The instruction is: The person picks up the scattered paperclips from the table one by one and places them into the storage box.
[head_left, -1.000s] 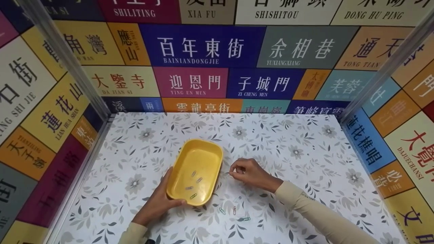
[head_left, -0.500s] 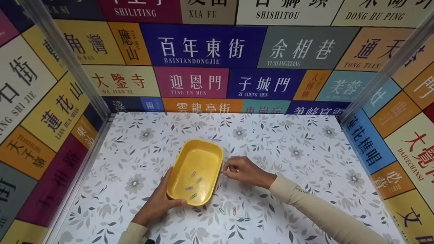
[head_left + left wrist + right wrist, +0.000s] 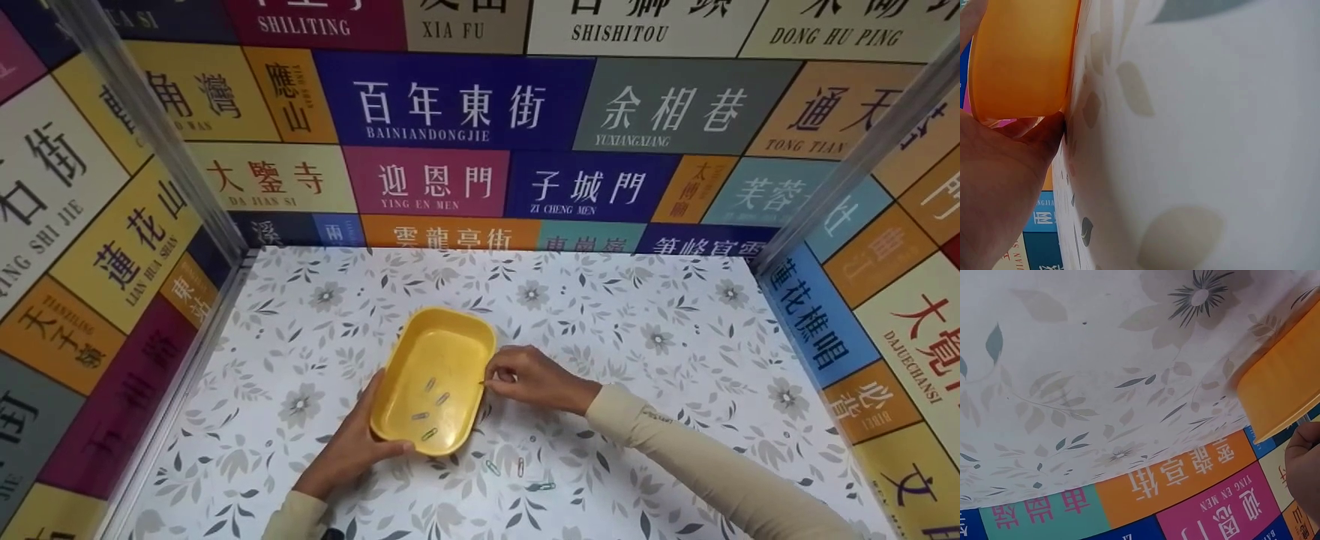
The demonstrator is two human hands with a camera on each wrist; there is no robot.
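Note:
In the head view a yellow plastic tray (image 3: 454, 349) rests on the table, tilted in line. My left hand (image 3: 351, 450) grips its near left side, thumb over the near rim and fingers along the outer wall. Several paper clips (image 3: 430, 384) lie in the tray, one of them a green clip (image 3: 429, 434). My right hand (image 3: 536, 375) is at the tray's right rim, thumb and forefinger pinching a thin paper clip (image 3: 1303, 419), mostly hidden by the fingers. On the table near the tray lie a red paper clip (image 3: 520, 467) and green paper clips (image 3: 541, 486).
A white tabletop (image 3: 645, 405) with a leaf and flower print lies under everything. Panels (image 3: 450, 101) with coloured street names stand along the back and both sides, with metal corner posts (image 3: 847, 150) between them.
My right hand has moved left, from over the table to the tray's right rim. My left hand and the tray have stayed in place.

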